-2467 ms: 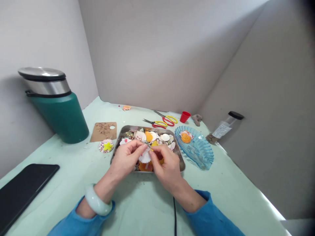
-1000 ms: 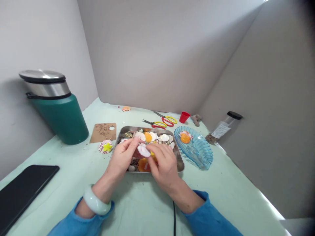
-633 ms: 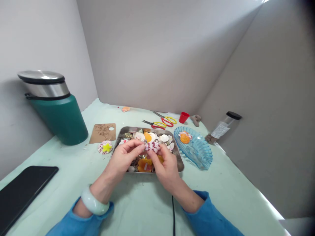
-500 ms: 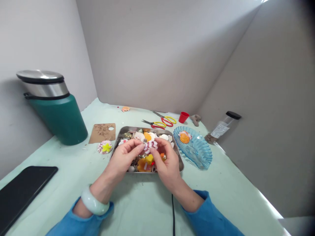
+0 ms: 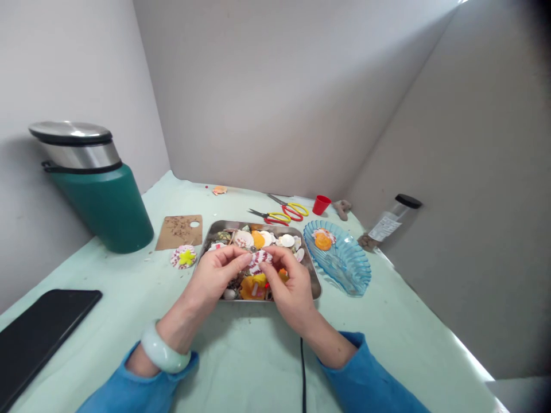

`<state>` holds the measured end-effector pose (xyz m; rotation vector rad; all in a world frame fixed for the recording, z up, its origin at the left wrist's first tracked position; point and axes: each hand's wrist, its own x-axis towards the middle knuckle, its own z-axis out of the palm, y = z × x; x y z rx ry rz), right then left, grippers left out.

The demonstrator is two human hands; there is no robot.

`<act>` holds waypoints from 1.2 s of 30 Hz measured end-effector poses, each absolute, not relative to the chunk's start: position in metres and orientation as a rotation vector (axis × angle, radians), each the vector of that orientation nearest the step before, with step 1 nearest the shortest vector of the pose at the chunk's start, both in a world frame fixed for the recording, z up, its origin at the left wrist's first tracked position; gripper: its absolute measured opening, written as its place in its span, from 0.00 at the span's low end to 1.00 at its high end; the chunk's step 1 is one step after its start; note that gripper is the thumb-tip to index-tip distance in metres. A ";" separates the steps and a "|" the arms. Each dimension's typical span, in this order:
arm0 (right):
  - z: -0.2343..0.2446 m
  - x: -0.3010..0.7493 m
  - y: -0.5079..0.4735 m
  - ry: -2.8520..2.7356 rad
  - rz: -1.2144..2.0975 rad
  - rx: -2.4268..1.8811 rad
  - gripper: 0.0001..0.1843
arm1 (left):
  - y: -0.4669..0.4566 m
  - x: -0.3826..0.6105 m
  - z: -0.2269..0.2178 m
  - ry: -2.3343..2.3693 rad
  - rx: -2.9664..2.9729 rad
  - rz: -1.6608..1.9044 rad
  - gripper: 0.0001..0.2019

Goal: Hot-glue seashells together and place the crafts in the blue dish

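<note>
My left hand (image 5: pixel 215 275) and my right hand (image 5: pixel 290 287) meet over a metal tray (image 5: pixel 316 287) full of mixed seashells. Together they pinch a small red-and-white striped scallop shell (image 5: pixel 260 258), held just above the tray's middle. The fingertips of both hands are closed on the shell's edges. Orange and yellow shells (image 5: pixel 255 285) lie in the tray below it. A pale bangle (image 5: pixel 162 351) sits on my left wrist, and both sleeves are blue.
A blue glass shell-shaped dish (image 5: pixel 342 261) holding an orange shell stands right of the tray. Scissors (image 5: pixel 284 214), a red cup (image 5: pixel 321 204) and a clear bottle (image 5: pixel 391 223) lie behind. Left are a green flask (image 5: pixel 97 189), brown card (image 5: pixel 181 231), decorated shell (image 5: pixel 184 256) and black tablet (image 5: pixel 38 332).
The shell in my hands was turned over from its white side to its red-striped side. Both hands have kept hold of it above the tray, shifting only slightly.
</note>
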<state>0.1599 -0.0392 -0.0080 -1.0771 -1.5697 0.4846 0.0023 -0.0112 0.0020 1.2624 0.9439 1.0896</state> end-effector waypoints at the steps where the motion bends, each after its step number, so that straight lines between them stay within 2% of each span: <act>1: -0.008 0.160 -0.039 -1.573 0.487 -1.080 0.08 | -0.011 0.003 0.002 0.947 1.263 1.087 0.12; 12: -0.016 0.161 -0.032 -1.357 0.774 -1.053 0.07 | -0.012 0.006 0.005 0.948 1.220 1.090 0.12; 20: -0.010 0.162 -0.031 -1.375 0.796 -1.039 0.11 | -0.015 0.006 0.010 1.018 1.306 1.063 0.12; 24: -0.010 0.162 -0.030 -1.399 0.818 -1.027 0.09 | -0.015 0.008 0.012 0.997 1.287 1.065 0.13; 36: -0.004 0.163 -0.035 -1.584 0.673 -1.063 0.10 | -0.014 0.006 0.011 1.022 1.385 1.058 0.11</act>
